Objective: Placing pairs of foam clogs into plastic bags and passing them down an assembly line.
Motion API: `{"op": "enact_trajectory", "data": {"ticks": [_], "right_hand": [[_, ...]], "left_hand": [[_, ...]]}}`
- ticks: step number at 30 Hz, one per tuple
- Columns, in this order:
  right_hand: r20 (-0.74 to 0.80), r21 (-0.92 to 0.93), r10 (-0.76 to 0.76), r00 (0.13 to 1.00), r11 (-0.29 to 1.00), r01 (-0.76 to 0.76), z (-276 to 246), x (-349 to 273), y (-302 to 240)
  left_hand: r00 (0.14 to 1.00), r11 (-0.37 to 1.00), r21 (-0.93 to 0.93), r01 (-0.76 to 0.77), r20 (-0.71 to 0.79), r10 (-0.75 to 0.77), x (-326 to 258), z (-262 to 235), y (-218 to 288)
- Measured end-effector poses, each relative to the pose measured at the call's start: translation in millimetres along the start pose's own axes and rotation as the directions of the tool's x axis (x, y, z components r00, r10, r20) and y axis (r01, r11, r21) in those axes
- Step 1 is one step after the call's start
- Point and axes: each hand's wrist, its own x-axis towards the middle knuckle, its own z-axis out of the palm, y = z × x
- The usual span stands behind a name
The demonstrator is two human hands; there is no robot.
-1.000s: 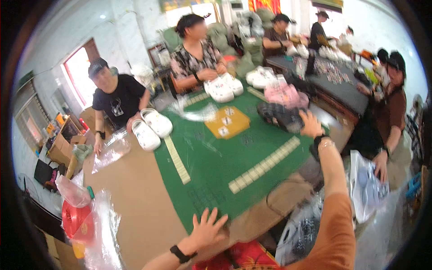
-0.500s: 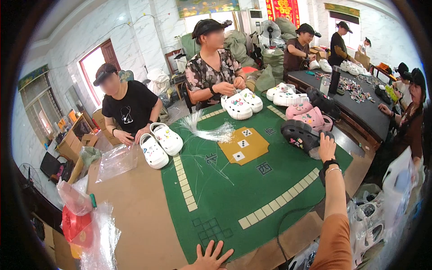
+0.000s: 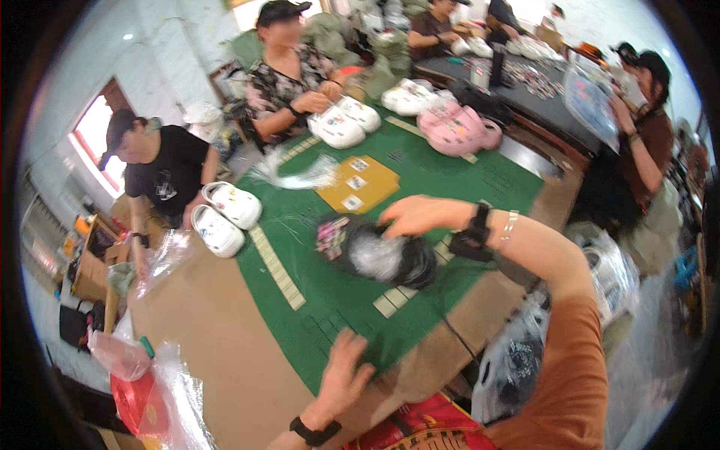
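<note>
Mid-frame, right hand [image 3: 420, 216] gripped a pair of black clogs in clear plastic [image 3: 379, 251], just landing on the green felt surface [image 3: 457, 180]; left hand [image 3: 346, 375] rested open, bagging not finished.

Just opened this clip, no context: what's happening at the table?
The person's right hand holds a pair of black clogs in a clear plastic bag over the green mat. The left hand rests flat at the mat's near edge. Across the table, two seated people handle white clogs, and pink clogs lie farther back.
</note>
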Motion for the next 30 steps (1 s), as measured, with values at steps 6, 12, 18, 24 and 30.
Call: {"op": "enact_trajectory", "data": {"ticks": [6,12,18,24,30], "right_hand": [[0.255,0.015,-0.053,0.966,0.999,0.051,119,-4,-74],[-0.315,-0.274,-0.496,0.809,0.864,0.423,135,-31,-97],[0.079,-0.409,-0.4,0.913,0.822,0.396,133,-51,-122],[0.032,-0.231,-0.351,0.936,0.908,0.349,152,-37,-114],[-0.228,0.91,-0.019,0.974,0.353,0.219,102,-43,-110]], "left_hand": [[0.911,0.971,-0.097,0.22,-0.335,-0.24,26,-29,20],[0.936,0.978,0.175,0.117,-0.348,-0.05,-6,-34,11],[0.92,0.993,-0.044,0.106,-0.376,-0.115,-17,-33,8],[0.941,0.984,0.118,0.133,-0.327,-0.088,-32,-20,20],[0.948,0.986,0.073,0.148,-0.295,-0.121,-26,-19,21]]}}
